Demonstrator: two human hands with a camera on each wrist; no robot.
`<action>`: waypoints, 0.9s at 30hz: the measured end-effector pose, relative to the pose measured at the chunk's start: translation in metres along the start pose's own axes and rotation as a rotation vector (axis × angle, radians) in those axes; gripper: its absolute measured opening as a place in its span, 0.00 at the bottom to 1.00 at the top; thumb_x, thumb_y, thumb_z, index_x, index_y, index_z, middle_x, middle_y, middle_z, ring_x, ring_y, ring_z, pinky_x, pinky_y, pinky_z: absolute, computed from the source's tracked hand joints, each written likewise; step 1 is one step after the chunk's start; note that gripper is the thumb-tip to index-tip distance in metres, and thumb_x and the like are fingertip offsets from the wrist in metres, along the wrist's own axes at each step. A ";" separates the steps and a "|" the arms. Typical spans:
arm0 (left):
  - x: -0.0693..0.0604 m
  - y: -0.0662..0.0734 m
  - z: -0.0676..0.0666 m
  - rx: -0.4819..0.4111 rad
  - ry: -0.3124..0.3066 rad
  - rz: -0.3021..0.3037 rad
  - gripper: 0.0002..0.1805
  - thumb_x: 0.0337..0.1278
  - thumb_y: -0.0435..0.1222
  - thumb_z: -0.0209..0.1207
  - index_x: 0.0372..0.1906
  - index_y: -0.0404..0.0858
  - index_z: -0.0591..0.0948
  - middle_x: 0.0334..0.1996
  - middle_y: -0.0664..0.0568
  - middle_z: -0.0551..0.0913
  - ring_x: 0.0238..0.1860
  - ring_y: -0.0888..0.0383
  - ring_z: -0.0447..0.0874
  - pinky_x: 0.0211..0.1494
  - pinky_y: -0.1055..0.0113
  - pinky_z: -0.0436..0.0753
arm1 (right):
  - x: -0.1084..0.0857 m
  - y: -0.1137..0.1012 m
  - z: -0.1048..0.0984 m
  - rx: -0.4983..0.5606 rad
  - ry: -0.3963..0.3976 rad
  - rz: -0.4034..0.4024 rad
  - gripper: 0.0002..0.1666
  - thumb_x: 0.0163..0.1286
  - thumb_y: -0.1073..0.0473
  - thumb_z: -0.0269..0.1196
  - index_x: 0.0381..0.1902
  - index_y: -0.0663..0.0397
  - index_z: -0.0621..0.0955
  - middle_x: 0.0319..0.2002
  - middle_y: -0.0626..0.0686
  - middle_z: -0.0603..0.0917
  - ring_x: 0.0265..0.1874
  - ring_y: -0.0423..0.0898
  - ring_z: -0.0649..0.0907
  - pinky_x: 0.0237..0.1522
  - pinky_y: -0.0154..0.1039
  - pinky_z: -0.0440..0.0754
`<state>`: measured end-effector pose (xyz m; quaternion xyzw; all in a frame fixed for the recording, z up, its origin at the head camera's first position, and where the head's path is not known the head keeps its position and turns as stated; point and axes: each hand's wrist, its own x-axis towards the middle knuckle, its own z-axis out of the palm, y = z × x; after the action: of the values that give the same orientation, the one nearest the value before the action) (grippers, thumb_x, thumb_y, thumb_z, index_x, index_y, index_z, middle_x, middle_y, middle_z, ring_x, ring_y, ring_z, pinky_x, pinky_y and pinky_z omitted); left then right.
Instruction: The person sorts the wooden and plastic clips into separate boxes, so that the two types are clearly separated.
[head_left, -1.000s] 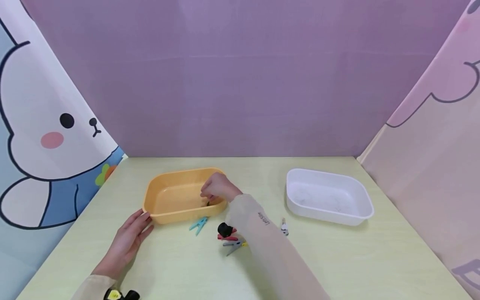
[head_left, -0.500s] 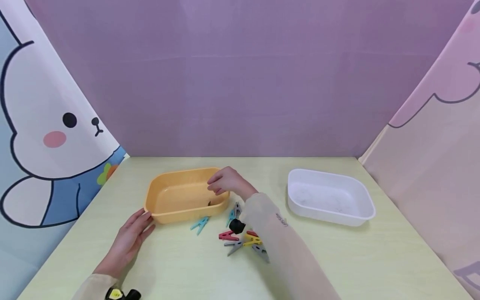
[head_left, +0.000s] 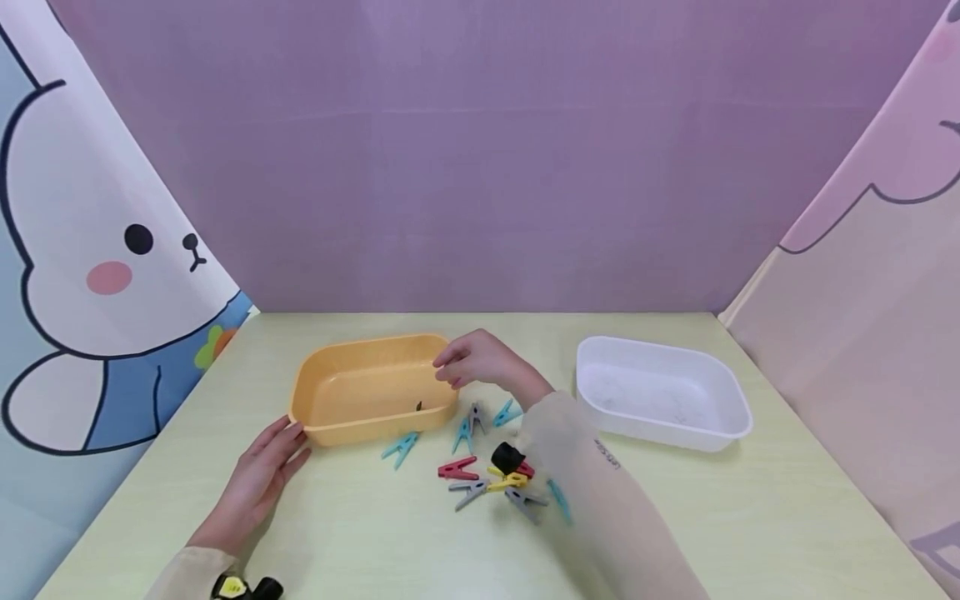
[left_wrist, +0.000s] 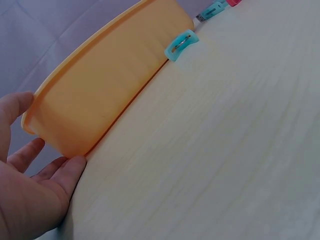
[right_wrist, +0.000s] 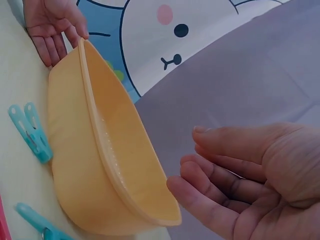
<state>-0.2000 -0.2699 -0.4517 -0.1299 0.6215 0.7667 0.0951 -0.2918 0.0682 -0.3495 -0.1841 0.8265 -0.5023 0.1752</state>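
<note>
My left hand (head_left: 258, 479) rests its fingertips on the near left corner of an orange plastic tray (head_left: 352, 432); in the left wrist view, the thumb and fingers touch its wall and rim. Over the tray's right end hovers my right hand (head_left: 483, 362), fingers loosely bent with nothing between them, as the right wrist view (right_wrist: 240, 180) also shows. A small dark item (head_left: 419, 407) lies inside the tray, too small to identify. In front lie several clothespins: a teal clothespin (head_left: 401, 448), a red clothespin (head_left: 457, 468), a yellow clothespin (head_left: 512, 481) and a grey clothespin (head_left: 469, 492).
A white plastic tray (head_left: 660, 429) stands at the right of the table. Another teal clothespin (head_left: 507, 412) lies below my right wrist, and one more teal clothespin (head_left: 559, 501) is beside the right sleeve (head_left: 607, 492). A purple curtain (head_left: 480, 167) closes off the back.
My right hand has risen out of the orange tray and shifted right, uncovering more clothespins on the table. The left hand stays at the tray corner.
</note>
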 end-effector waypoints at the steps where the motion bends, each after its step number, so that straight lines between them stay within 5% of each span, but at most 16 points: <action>1: 0.000 0.000 0.000 -0.001 0.000 0.000 0.44 0.74 0.50 0.52 0.81 0.43 0.42 0.77 0.46 0.49 0.52 0.74 0.75 0.68 0.68 0.70 | -0.002 0.000 -0.002 -0.010 -0.001 -0.003 0.12 0.67 0.63 0.68 0.47 0.62 0.85 0.40 0.53 0.87 0.34 0.48 0.86 0.44 0.44 0.88; 15: 0.001 -0.001 -0.002 -0.010 -0.020 0.056 0.44 0.72 0.49 0.55 0.80 0.39 0.46 0.61 0.60 0.68 0.52 0.75 0.77 0.63 0.72 0.75 | -0.030 0.014 -0.017 -0.099 -0.010 0.014 0.13 0.66 0.65 0.68 0.47 0.65 0.85 0.35 0.52 0.87 0.31 0.45 0.86 0.42 0.44 0.88; 22: 0.002 -0.002 -0.003 0.000 -0.014 0.051 0.43 0.73 0.49 0.54 0.80 0.39 0.45 0.65 0.56 0.65 0.52 0.75 0.76 0.64 0.72 0.75 | -0.046 0.028 -0.025 -0.139 -0.030 -0.004 0.11 0.65 0.66 0.68 0.45 0.64 0.86 0.31 0.50 0.86 0.29 0.45 0.85 0.39 0.41 0.88; 27: 0.001 -0.002 -0.004 -0.015 -0.022 0.072 0.42 0.74 0.47 0.54 0.79 0.37 0.47 0.57 0.63 0.71 0.52 0.74 0.77 0.62 0.72 0.76 | -0.055 0.037 -0.028 -0.161 -0.038 0.018 0.13 0.65 0.65 0.68 0.47 0.66 0.85 0.30 0.49 0.86 0.33 0.52 0.86 0.41 0.43 0.88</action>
<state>-0.1997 -0.2733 -0.4544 -0.0996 0.6188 0.7757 0.0731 -0.2616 0.1322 -0.3650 -0.1995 0.8625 -0.4288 0.1800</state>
